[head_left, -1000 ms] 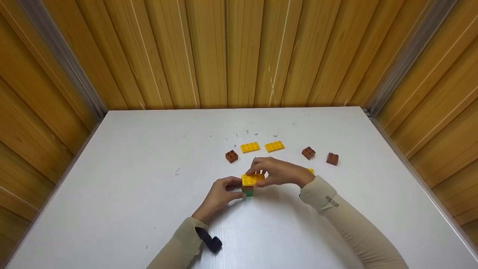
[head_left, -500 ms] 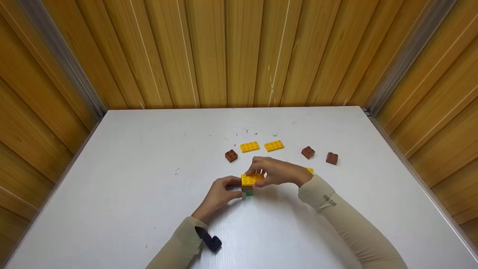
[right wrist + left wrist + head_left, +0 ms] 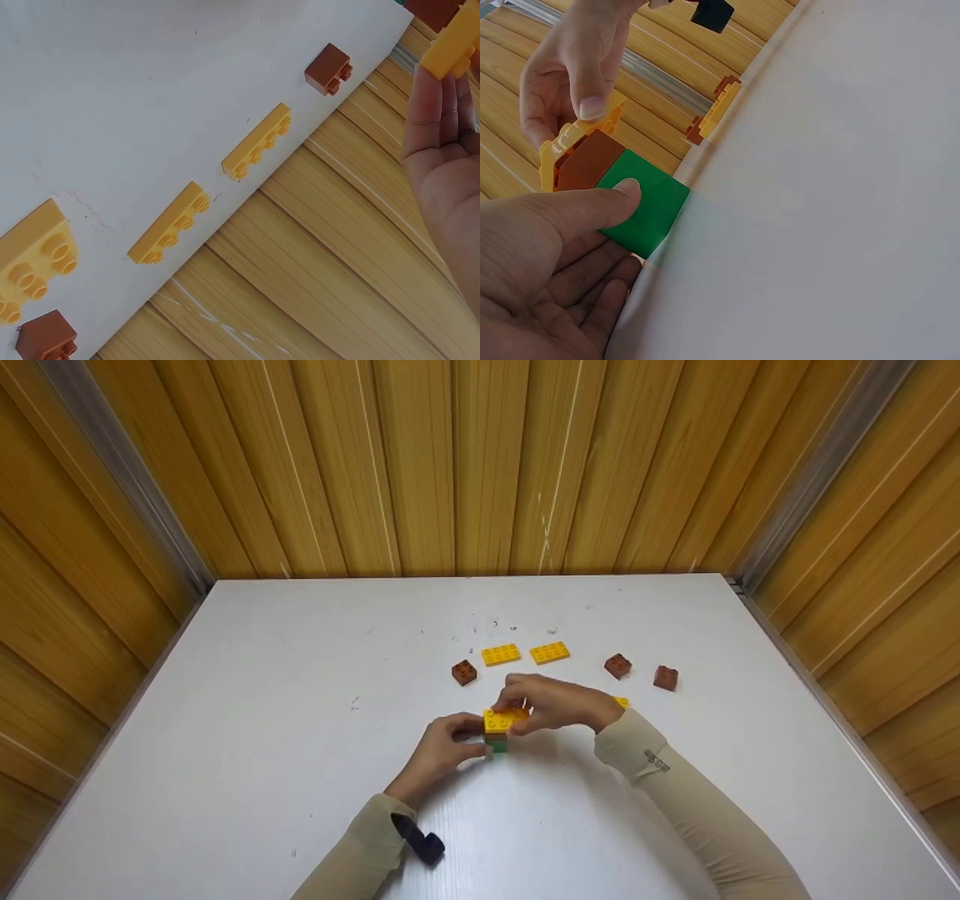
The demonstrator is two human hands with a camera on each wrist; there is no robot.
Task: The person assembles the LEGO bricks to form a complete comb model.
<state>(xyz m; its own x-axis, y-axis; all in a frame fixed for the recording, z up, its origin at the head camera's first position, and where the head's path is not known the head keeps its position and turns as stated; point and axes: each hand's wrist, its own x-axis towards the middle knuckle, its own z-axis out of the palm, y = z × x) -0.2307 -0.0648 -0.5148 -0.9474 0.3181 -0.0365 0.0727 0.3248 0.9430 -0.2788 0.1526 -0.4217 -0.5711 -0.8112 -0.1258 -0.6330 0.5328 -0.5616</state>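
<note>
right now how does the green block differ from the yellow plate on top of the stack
The green block is lowest; the yellow plate is topmost. The green block is taller; the yellow plate is thinner and juts past it sideways. The left hand holds the green block, the right hand the yellow plate. Both are stacked, with a brown block between them.

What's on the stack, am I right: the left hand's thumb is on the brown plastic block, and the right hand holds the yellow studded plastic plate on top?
Not quite: the left hand's thumb is on the green square plastic block, not the brown plastic block, as the left wrist view shows. The right hand does hold the yellow studded plastic plate on top.
</note>
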